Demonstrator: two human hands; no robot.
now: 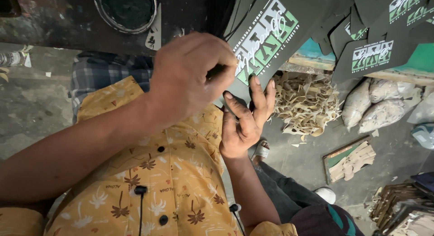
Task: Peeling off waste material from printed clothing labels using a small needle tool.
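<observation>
Dark green-and-white printed panels (271, 37) overhead

Grey concrete floor (31, 105) is lying littered with scraps. A heap of pale offcuts (305, 102) is sitting beside 2 stuffed sacks (379, 107). A round tin (125, 10) is resting on the dark counter (58, 23).
</observation>
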